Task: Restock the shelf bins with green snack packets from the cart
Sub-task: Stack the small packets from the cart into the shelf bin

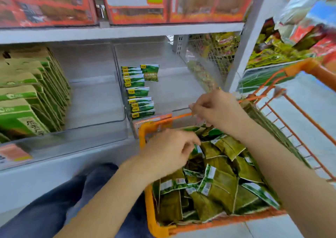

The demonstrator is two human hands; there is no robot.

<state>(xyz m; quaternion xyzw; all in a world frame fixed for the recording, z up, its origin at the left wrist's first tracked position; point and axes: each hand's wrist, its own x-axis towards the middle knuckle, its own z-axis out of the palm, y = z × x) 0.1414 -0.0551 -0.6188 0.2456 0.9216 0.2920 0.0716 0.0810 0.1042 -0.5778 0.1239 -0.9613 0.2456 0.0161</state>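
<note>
**Both hands down in the cart's packet pile**

I see my left hand (171, 146) over the orange cart (145, 134), its grip curled around the top of a green snack packet (197, 149) in the pile. My right hand (212, 108) hangs above the far edge of the pile; motion blur keeps me from telling whether its grip holds anything. In the clear shelf bin (125, 99), a short row of green packets (138, 92) stands upright against the left wall. Tan-and-green bags (27, 92) fill the bin to the left.
</note>
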